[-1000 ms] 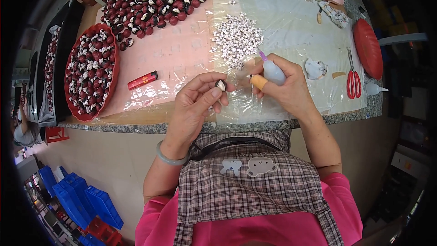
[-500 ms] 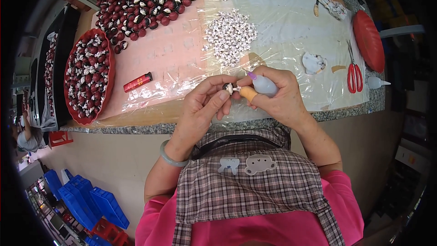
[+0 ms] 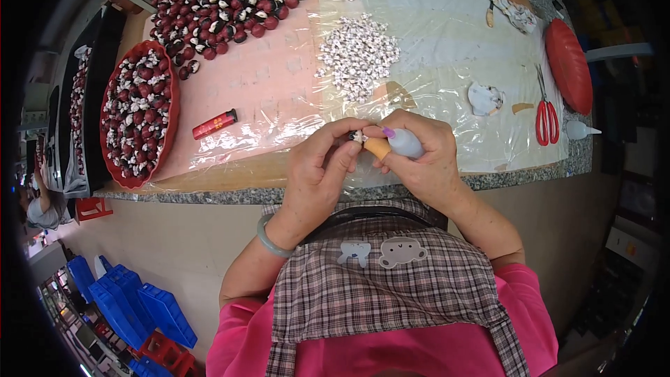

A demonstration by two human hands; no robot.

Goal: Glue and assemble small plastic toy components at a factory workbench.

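In front of my chest both hands meet over the near edge of the table. My left hand (image 3: pixel 317 160) pinches a small dark-and-white bead-like piece (image 3: pixel 356 137), mostly covered by the fingers. Against that piece rest the fingertips of my right hand (image 3: pixel 431 150), one digit wearing a tan finger cot (image 3: pixel 377 148). Tucked in the same hand is a translucent squeeze bottle (image 3: pixel 405 143) with a purple nozzle base. Whether the right fingertips also pinch a small white part is hard to tell. Beyond the hands lies a heap of small white dotted pieces (image 3: pixel 359 56).
Dark red-and-white balls (image 3: pixel 223 7) are heaped at far left. A red scalloped tray (image 3: pixel 174 108) holds more. Nearby lies a red lighter-like cylinder (image 3: pixel 215 124). At right are red-handled scissors (image 3: pixel 547 122), a red dish (image 3: pixel 569 66), a small bottle (image 3: pixel 579 130) and a crumpled white scrap (image 3: pixel 484 99).
My hands have come closer together, and the left fingers now cover more of the small piece. The squeeze bottle's nozzle has dipped toward the fingers. The whole view has shifted slightly.
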